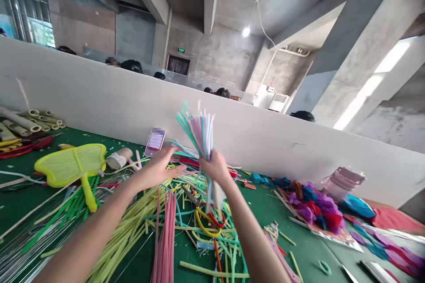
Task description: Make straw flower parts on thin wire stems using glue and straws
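Above the desk, right hand: the right hand (215, 167) is clamped in a fist round a bunch of pipe cleaners (199, 130), teal, pink and white, held clear of the heap.
Bunch, long axis: near upright; the tops fan out above the fist and the white tails hang just below it, over the heap.
Left hand: the left hand (158, 169) is spread with fingers apart and palm down, holding nothing, just to the left of the right fist and a little lower.
Relation between hands: the bunch lies up and to the right of the left hand, near but not touching; the right hand alone carries it.
Under both hands: a loose heap of pipe cleaners (172, 212), yellow-green, pink and teal, lies on the green desk (299, 247), most strands running away from the person.
Beyond the left hand: a phone (155, 141) leans against the white partition (99, 97), screen lit.
Left of the left hand: a yellow-green plastic fan (71, 166) rests on the desk, with a roll of lace ribbon (117, 159) beside it and bamboo tubes (29, 121) further off.
Right of the right hand: well apart, coloured feathers (315, 205) and a clear bottle (341, 181).
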Motion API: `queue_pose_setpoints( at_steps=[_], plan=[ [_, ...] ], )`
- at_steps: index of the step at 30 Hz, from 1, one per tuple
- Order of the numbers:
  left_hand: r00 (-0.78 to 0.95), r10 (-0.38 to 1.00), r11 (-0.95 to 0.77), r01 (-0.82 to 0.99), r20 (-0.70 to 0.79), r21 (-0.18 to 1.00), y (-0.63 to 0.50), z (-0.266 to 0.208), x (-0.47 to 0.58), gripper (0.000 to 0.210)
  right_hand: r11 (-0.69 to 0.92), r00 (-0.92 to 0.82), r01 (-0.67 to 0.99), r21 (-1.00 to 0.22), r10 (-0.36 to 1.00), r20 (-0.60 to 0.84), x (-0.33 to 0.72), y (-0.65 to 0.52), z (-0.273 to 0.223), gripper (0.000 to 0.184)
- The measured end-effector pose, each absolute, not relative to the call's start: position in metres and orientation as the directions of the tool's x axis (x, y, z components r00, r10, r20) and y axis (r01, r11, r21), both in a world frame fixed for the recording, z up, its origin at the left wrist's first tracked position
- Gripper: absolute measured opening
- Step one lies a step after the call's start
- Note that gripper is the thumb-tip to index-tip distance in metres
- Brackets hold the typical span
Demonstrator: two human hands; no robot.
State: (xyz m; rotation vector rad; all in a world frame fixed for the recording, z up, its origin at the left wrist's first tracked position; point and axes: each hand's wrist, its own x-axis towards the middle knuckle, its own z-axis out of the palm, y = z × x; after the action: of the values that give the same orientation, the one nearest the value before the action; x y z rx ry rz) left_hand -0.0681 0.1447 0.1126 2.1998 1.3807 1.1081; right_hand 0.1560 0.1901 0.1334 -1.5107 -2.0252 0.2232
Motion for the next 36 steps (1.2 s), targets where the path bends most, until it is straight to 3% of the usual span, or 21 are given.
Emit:
queue_pose_setpoints(
  at_steps=[6,13,18,27,36],
  plan=[
    [0.094,0.917,-0.335,0.707,0.387,0.623,0.157,0.119,-0.107,0.049,0.182,-0.147,0.965,-0.188,0.971,0.188,0.197,0.277,0.121,0.036],
    [0.034,0.939,-0.270,0.689,0.343,0.672,0.156,0.125,-0.114,0.047,0.260,-0.259,0.965,0.013,0.949,0.179,0.169,0.273,0.040,0.038],
    [0.011,0.940,-0.256,0.686,0.342,0.681,0.160,0.119,-0.112,0.046,0.340,-0.333,0.940,-0.018,0.931,0.148,0.165,0.279,0.022,0.037],
    [-0.028,0.936,-0.234,0.696,0.351,0.679,0.156,0.124,-0.112,0.041,0.232,-0.205,0.957,-0.174,0.966,0.160,0.181,0.317,0.031,0.036],
    [-0.057,0.948,-0.189,0.693,0.314,0.696,0.151,0.130,-0.110,0.039,0.187,-0.174,0.961,-0.203,0.981,0.081,0.182,0.327,0.030,0.036]
  ],
)
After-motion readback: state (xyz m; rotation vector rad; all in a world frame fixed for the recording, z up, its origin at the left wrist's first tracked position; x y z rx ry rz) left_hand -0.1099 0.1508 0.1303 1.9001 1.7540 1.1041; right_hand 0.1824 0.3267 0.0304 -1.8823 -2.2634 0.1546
